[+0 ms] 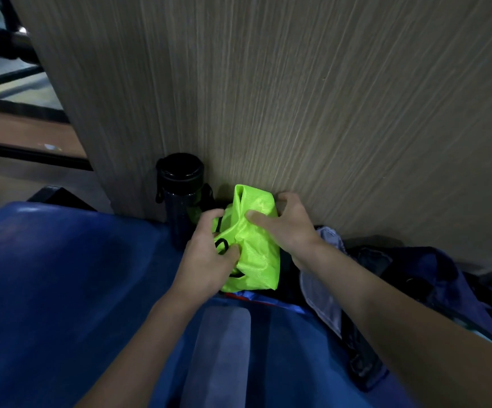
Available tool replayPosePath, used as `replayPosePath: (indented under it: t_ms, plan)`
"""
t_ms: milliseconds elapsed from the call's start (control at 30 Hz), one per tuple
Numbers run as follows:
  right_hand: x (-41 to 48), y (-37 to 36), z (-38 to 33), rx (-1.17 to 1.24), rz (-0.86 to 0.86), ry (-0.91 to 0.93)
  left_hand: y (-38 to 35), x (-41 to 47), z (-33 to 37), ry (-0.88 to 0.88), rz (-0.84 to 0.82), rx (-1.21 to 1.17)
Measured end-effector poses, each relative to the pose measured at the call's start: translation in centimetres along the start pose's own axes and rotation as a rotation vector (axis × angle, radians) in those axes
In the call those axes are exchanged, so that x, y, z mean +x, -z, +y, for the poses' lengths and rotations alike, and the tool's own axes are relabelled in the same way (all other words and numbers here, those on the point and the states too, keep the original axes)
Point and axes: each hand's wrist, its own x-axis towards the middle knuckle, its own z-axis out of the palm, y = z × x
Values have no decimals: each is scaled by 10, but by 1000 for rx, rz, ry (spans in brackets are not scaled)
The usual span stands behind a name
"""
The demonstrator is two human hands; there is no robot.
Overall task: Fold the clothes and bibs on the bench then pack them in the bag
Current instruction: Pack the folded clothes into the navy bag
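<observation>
you have one green bib (256, 254) in this view, and both your hands are on it. your left hand (206, 260) grips its left side: the fingers (213, 215) are curled round the upper edge and the thumb presses into the front of the cloth, next to a small black loop on the bib. your right hand (288, 228) holds the upper right part, with the thumb on the front and the other fingers behind the bib, close to the wood-grain panel (297, 98). the bib is bunched and partly folded, upright between your two hands, at the back edge of the blue worktop (62, 290) and just beside the panel. there is one black bottle (181, 195), upright with its black lid on, just left of the bib and against the panel; what is in it you cannot tell. to the right there is one dark blue bag (444, 275), lying on the worktop under your right forearm. one pale grey cloth (321, 298) lies at the near edge of the bag, partly under your right arm. dark clothes seem to be behind it, but this part is too dark to count them or to say if they are inside the bag. the lower end of the bib is over a dark gap beside this cloth.
</observation>
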Motion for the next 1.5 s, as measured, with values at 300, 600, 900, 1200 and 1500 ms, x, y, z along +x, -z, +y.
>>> replayPosePath:
  t_ms: [300,600,900,1200,1500]
  plan:
    - [-12,-1,-18,217,18,-29,3,-4,9,-43,53,-151]
    - [-74,60,-44,457,26,107,-4,-28,76,-50,-238,-176]
    - [-136,159,-42,550,84,156,-61,-63,153,-100,-326,-205]
    - [-206,298,-9,328,-30,102,-138,-101,223,-336,-778,160]
    - [-249,370,43,255,44,-15,-230,-134,255,-514,-1038,390]
